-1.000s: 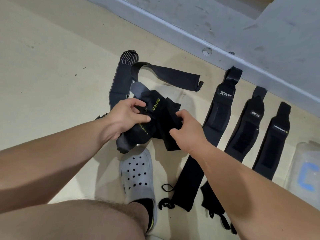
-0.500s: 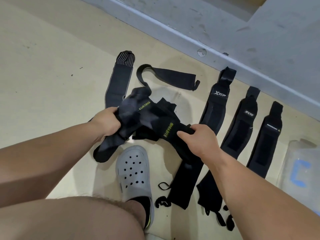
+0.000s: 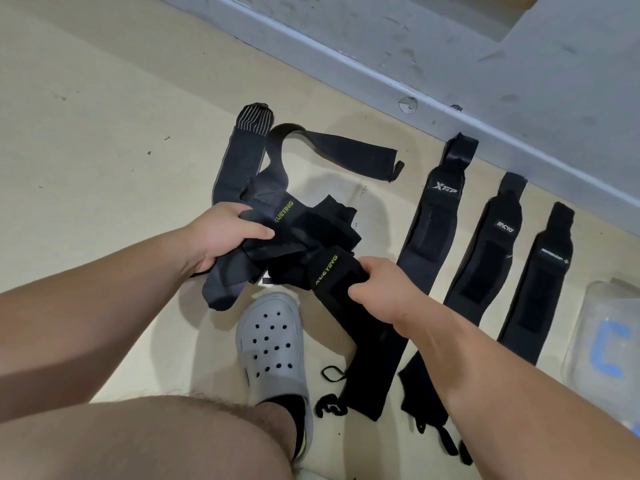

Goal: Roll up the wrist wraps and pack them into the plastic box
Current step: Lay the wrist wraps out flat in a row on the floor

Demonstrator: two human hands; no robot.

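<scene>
Pulling apart, from the head view: both hands, bunched together a second ago, now sit spread above the grey clog [image 3: 273, 344]. The left hand [image 3: 221, 233] curls round the tangled bundle [image 3: 277, 223]; the right hand [image 3: 384, 289] grips one XUEYING wrap [image 3: 329, 271], drawn rightward. Untangling, I'd judge, rolling not begun; the plastic box [image 3: 609, 341] stands far right of the clog.

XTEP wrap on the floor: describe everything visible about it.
The XTEP wrap is a long black strip of woven-looking cloth, unrolled and lying flat on the beige floor, slanting away from the person. Its far end, a shinier folded loop, reaches up to the grey wall base. Below the loop sits a white XTEP logo, then a darker rectangular patch. Its near part passes behind the right hand and the black wrap that hand grips, so where it ends is unclear.
</scene>
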